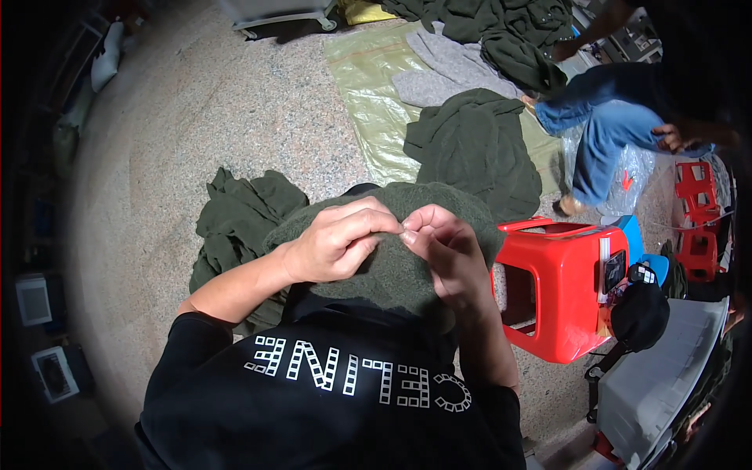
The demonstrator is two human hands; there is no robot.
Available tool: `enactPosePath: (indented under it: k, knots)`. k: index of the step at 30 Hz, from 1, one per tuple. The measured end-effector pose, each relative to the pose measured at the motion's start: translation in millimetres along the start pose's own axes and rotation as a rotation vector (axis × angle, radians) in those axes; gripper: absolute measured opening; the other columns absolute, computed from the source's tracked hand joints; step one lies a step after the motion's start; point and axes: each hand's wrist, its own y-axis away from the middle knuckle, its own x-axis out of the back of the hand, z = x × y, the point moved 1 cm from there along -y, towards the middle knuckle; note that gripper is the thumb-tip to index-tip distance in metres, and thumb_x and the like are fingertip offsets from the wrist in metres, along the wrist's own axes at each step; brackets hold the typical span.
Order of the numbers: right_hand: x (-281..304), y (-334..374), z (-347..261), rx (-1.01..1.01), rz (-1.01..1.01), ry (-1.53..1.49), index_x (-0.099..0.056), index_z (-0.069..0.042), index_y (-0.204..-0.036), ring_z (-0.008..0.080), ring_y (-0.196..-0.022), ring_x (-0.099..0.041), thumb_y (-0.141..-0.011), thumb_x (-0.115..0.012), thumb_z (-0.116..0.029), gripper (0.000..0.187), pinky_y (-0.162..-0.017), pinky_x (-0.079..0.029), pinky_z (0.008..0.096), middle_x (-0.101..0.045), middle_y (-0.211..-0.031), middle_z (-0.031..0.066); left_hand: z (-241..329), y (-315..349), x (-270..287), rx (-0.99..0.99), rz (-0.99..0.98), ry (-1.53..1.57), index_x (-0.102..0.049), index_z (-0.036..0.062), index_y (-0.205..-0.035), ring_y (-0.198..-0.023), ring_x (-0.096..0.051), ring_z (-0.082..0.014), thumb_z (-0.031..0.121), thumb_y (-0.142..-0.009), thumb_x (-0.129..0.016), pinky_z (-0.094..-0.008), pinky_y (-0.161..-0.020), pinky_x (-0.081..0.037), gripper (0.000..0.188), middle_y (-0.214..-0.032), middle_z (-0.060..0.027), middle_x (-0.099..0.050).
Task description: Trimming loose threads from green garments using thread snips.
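A dark green knitted garment (376, 270) lies bunched across my lap. Above it my left hand (341, 239) is closed, its thumb and forefinger pinched together. My right hand (445, 249) meets it fingertip to fingertip, likewise pinching. Whatever is between the fingertips is too small to make out. To the left, a second dark green garment (243, 215) lies crumpled beside my leg. Another green garment (478, 149) is spread just beyond my lap.
A red plastic stool (560, 313) stands close on my right with small items on it. Beyond lie a yellow-green sheet (364, 102), a grey garment (450, 66) and a green garment heap (501, 31). A person in jeans (611, 141) sits at the far right. A grey bin (658, 376) stands lower right.
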Motion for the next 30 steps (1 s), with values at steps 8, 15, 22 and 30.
enactPosePath:
  k: [8, 15, 22, 30]
  knots:
    - [-2.0, -0.4, 0.2, -0.053, -0.011, 0.045, -0.054, 0.000, -0.089, 0.0022, -0.071, -0.046, -0.083, -0.054, -0.004, 0.007, -0.065, -0.035, 0.0161, -0.053, -0.078, -0.0017, 1.4, 1.3, 7.3, 0.030, -0.072, 0.030, -0.056, 0.0010, -0.087, -0.068, -0.059, -0.0230, -0.005, -0.071, -0.059, -0.0298, -0.058, -0.047, 0.017, -0.080, -0.0099, -0.059]
    - [2.4, -3.3, 6.4, -0.027, -0.076, 0.037, -0.054, 0.000, -0.088, 0.0043, -0.072, -0.049, -0.083, -0.056, -0.008, 0.009, -0.067, -0.038, 0.0175, -0.055, -0.080, -0.0006, -5.2, -4.4, 3.9, -0.145, -0.165, -0.034, -0.047, 0.0007, -0.081, -0.059, -0.054, -0.0257, -0.010, -0.065, -0.056, -0.0322, -0.051, -0.043, 0.021, -0.070, -0.0105, -0.052]
    - [-12.8, -4.0, 23.1, -0.221, 0.106, -0.687, -0.054, -0.005, -0.082, 0.0063, -0.069, -0.048, -0.080, -0.057, -0.010, 0.006, -0.067, -0.040, 0.0185, -0.053, -0.075, -0.0021, -17.7, -2.1, -12.3, -0.321, 0.102, -0.187, -0.045, 0.0006, -0.078, -0.055, -0.051, -0.0259, -0.012, -0.058, -0.053, -0.0332, -0.048, -0.042, 0.024, -0.068, -0.0109, -0.049]
    - [-20.3, 8.3, 15.0, 0.119, 0.218, -0.137, -0.052, -0.003, -0.090, 0.0052, -0.070, -0.050, -0.082, -0.056, -0.002, 0.009, -0.064, -0.042, 0.0185, -0.052, -0.079, 0.0004, -17.4, 0.3, -9.1, -0.107, 0.043, -0.179, -0.054, -0.0020, -0.089, -0.063, -0.058, -0.0262, -0.013, -0.059, -0.054, -0.0312, -0.054, -0.046, 0.032, -0.077, -0.0134, -0.057]
